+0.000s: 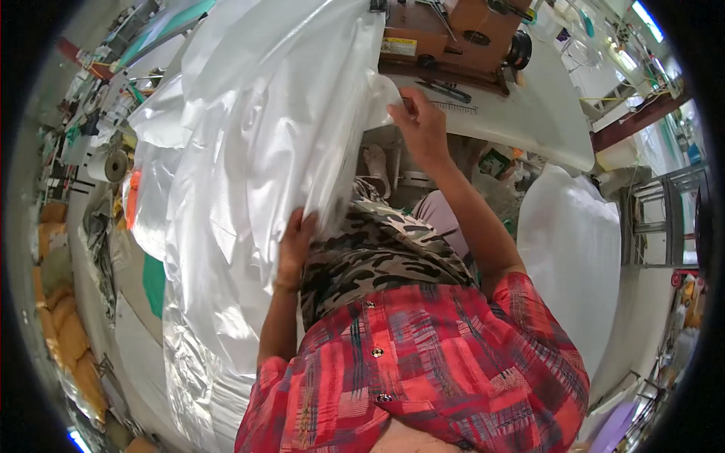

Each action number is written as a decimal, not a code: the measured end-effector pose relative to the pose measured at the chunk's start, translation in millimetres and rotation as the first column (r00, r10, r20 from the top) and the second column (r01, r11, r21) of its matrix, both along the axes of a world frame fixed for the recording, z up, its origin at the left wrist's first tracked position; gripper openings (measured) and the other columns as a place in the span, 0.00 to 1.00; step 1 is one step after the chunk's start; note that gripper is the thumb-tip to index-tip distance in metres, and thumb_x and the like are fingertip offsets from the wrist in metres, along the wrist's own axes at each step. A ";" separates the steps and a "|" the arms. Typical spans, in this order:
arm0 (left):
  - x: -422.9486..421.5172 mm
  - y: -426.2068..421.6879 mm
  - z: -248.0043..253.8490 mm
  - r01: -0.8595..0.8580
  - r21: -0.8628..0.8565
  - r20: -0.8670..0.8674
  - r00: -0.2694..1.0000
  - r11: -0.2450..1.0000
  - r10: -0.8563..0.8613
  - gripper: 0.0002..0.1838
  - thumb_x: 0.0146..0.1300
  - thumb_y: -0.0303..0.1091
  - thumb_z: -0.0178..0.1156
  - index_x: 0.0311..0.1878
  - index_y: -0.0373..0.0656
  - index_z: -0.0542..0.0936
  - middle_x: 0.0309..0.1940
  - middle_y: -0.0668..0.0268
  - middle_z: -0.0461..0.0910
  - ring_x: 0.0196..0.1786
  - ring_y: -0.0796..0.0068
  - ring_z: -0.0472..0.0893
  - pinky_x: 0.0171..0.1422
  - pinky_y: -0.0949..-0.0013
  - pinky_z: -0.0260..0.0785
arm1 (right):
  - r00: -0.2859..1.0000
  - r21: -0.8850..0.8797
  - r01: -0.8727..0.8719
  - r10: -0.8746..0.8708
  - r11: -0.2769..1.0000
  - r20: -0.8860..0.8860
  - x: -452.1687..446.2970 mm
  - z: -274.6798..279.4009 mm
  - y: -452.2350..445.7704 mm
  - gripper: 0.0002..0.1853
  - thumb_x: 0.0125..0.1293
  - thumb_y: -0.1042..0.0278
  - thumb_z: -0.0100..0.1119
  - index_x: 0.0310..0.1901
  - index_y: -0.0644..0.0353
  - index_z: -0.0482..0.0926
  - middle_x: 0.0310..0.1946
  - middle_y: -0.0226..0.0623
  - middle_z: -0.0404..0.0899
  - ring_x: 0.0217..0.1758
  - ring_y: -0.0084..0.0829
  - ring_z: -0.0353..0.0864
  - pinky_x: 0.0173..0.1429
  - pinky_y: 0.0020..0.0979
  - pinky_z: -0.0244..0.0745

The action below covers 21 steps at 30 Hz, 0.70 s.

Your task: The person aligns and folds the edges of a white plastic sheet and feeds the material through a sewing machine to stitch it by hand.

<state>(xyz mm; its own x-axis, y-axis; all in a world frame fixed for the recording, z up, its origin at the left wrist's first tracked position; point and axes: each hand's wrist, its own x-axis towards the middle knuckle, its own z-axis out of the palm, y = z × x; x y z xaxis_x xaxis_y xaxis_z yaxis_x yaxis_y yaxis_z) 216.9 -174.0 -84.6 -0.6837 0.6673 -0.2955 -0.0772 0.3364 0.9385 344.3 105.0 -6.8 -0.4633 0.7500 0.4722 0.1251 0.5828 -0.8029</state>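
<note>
White sheet (249, 151): left of the sewing machine (472, 45), long axis running from beside it towards the person. Left hand (297, 240): farther from the machine, against the sheet's right edge, grip unclear. Right hand (423, 127): nearer hand, just before the machine, thumb and fingers pinching the sheet's edge.

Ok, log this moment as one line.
left hand: against white sheeting | right hand: pinching white sheeting's edge | brown machine: on white table, untouched
</note>
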 end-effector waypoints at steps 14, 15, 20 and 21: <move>12.2 -4.9 65.5 0.123 0.248 -0.317 0.948 0.961 -0.039 0.14 0.69 0.37 0.57 0.54 0.41 0.76 0.32 0.76 0.74 0.34 0.83 0.73 0.37 0.77 0.65 | 0.971 -0.307 0.080 -0.143 0.948 -0.189 58.9 -18.8 -11.0 0.15 0.71 0.62 0.56 0.26 0.57 0.73 0.18 0.21 0.67 0.22 0.12 0.65 0.25 0.21 0.60; 16.7 1.3 65.8 0.190 0.291 -0.512 0.859 0.938 -0.015 0.20 0.67 0.37 0.60 0.59 0.41 0.73 0.35 0.71 0.76 0.37 0.78 0.78 0.40 0.74 0.70 | 0.973 -0.310 0.074 -0.137 0.948 -0.187 54.6 -15.4 -22.7 0.15 0.71 0.62 0.56 0.26 0.57 0.73 0.18 0.21 0.67 0.22 0.12 0.65 0.25 0.21 0.60; 43.8 37.4 106.1 0.105 -0.032 -0.802 0.591 0.994 -0.088 0.29 0.59 0.34 0.64 0.63 0.43 0.68 0.47 0.58 0.76 0.49 0.58 0.80 0.49 0.61 0.75 | 0.915 -0.457 -0.181 -0.021 0.871 -0.402 23.5 -38.1 -98.4 0.11 0.68 0.63 0.60 0.35 0.62 0.73 0.25 0.24 0.71 0.30 0.16 0.68 0.33 0.22 0.65; 47.0 44.9 108.9 0.076 -0.088 -0.844 0.525 0.993 -0.115 0.29 0.56 0.33 0.66 0.62 0.44 0.69 0.50 0.56 0.75 0.51 0.56 0.79 0.51 0.58 0.74 | 0.929 -0.466 -0.212 0.029 0.859 -0.369 17.8 -38.9 -110.1 0.10 0.67 0.64 0.61 0.37 0.62 0.73 0.26 0.26 0.72 0.31 0.16 0.70 0.35 0.22 0.66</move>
<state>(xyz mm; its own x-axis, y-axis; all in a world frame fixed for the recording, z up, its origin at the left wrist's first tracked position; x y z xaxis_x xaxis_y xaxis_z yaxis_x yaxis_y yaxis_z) 263.9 -129.1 24.2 -0.5582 0.7467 0.3616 0.7810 0.3258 0.5328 362.1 -5.1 -45.7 -0.4455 0.8723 0.2015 -0.2510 0.0943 -0.9634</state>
